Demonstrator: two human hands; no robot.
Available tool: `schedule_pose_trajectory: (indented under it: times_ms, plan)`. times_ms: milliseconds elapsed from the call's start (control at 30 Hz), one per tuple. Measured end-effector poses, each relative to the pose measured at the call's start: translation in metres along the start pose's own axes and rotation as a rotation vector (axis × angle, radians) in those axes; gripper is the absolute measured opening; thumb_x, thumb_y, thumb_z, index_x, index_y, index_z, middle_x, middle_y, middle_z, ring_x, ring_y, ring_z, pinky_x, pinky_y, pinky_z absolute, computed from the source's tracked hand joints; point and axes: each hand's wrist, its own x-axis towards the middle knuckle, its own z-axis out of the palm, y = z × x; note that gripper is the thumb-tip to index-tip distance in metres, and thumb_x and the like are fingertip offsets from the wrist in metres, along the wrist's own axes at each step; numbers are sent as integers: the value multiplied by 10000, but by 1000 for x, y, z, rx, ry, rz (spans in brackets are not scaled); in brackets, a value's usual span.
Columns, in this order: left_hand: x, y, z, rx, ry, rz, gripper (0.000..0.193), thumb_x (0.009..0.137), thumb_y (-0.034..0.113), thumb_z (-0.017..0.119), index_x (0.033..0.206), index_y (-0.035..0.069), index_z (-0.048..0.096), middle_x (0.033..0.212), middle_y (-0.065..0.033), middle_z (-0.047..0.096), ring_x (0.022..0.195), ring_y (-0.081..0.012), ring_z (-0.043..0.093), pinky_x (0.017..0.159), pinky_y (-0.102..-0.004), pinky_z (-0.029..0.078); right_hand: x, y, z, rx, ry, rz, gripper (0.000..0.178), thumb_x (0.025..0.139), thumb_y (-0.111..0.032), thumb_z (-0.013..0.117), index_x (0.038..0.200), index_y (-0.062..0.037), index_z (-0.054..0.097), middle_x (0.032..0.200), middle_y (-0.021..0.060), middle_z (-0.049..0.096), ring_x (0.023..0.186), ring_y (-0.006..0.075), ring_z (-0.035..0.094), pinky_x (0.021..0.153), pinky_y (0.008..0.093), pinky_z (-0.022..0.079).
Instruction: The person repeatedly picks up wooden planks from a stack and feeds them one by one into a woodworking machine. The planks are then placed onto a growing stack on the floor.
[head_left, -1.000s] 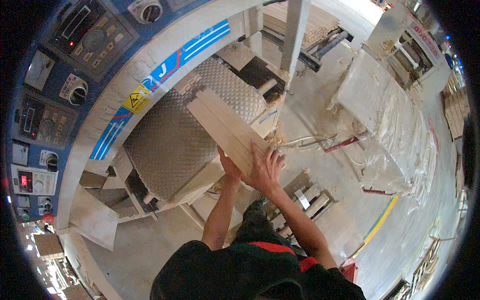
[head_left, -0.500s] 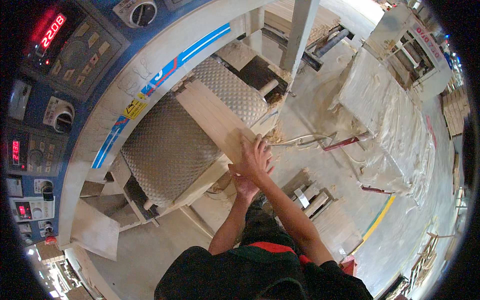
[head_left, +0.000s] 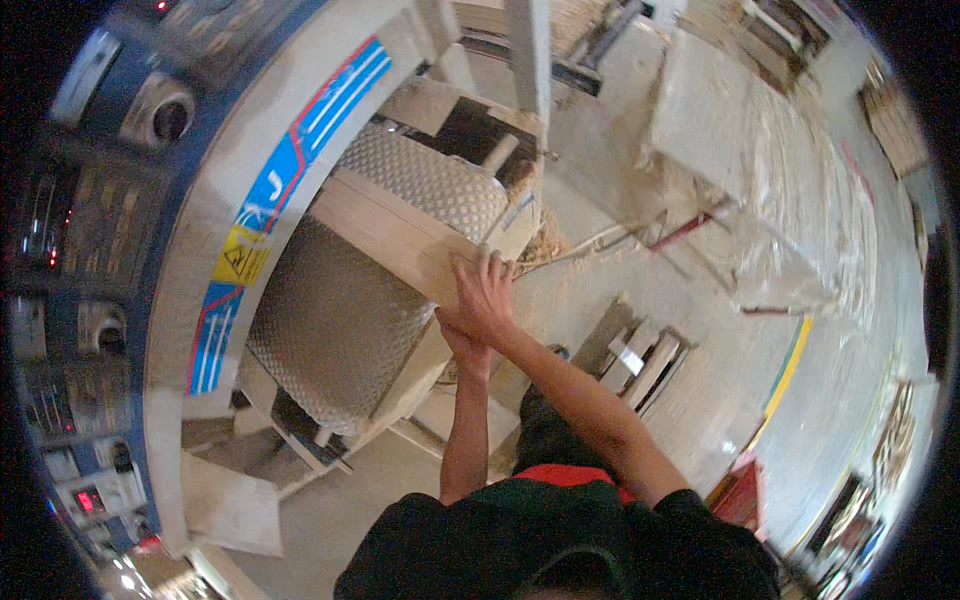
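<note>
A pale wooden board [head_left: 395, 235], with thin lines running along its length, lies across a dimpled metal bed [head_left: 335, 310]. Its far end reaches the machine's cream frame [head_left: 205, 230]. Both my hands are together at the near end, by the bed's edge. My right hand [head_left: 484, 297] is on top, its fingers stretched out against the board end. Below it, my left hand [head_left: 462, 338] grips the board's corner, thumb on the near side; its other fingers are mostly hidden beneath the board and my right hand.
A blue control panel [head_left: 75, 270] with knobs and displays stands at left. Right of the machine sits a plastic-wrapped stack [head_left: 740, 170], with a hose [head_left: 590, 245] near it. Sawdust [head_left: 545, 240] lies beside the bed. A low wooden pallet [head_left: 640, 360] rests on the floor.
The view has shifted, bringing the machine's frame closer. Both hands stay at the board's near end; the right hand's fingers now lie more spread over it.
</note>
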Motion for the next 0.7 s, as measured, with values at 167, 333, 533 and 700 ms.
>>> schedule_pose_trajectory:
  times_ms: [167,333,533,700]
  plan:
    - [-2,19,-2,259,190,121,756,929,624,343,1500,143,222,1532,-118,260,1399,-310,260,1136,-497,233,12,-8,11,34,30,-29,985,597,-507,771,1421,-137,379,1376,305,355,1258,468,351,1030,637,242]
    - [-11,12,25,43,-59,8,768,923,585,425,1496,114,226,1530,-125,267,1414,-304,231,1157,-502,171,23,-15,23,54,-7,2,996,611,-490,790,1438,-136,362,1427,312,296,1279,468,342,1025,644,258]
    - [-47,38,-26,-25,352,-16,863,842,663,461,1437,51,333,1482,-127,356,1380,-311,290,1144,-504,170,36,-29,23,148,48,-21,1014,573,-451,841,1413,-115,383,1455,310,256,1311,468,310,1055,649,227]
    - [-67,51,-60,85,370,-16,850,809,675,494,1376,48,409,1442,-108,413,1353,-302,332,1133,-519,176,48,-32,38,126,95,-26,1016,563,-497,819,1401,-109,394,1427,316,285,1297,472,319,1034,652,238]
